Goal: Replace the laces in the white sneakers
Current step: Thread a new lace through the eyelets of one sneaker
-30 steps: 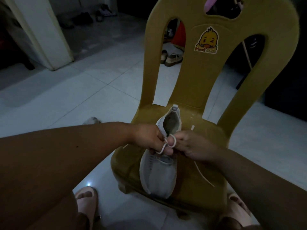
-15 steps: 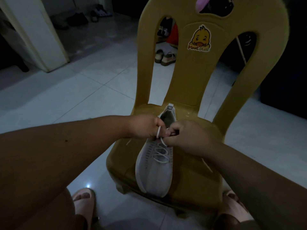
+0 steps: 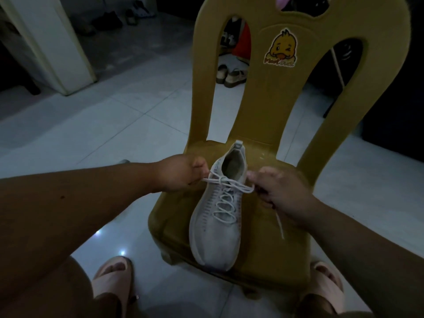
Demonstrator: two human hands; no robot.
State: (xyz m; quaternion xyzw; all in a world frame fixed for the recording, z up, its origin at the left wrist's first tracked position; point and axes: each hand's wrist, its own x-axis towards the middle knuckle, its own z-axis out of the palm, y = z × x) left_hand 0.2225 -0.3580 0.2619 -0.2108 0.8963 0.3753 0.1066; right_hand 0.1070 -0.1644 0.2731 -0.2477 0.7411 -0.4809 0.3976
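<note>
Left hand [image 3: 181, 174] and right hand [image 3: 277, 191] are pinching the lace [image 3: 226, 182], sneaker [image 3: 216, 237] resting centre-frame on a yellow chair [image 3: 266, 255] (dim tiled floor [image 3: 110, 127]).

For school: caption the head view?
Left hand and right hand grip the lace of a white sneaker on a yellow chair.

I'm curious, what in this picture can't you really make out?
Head view throughout.
Where the thin white lace runs inside each grip: curled fingers of the left hand and right hand cover it.
Pink object above the yellow plastic chair back: cut off by the top edge.
Lettering on the duck sticker: blurred.
Dark footwear on the far floor: too dim.
White knit sneaker sole: faces the seat.
</note>
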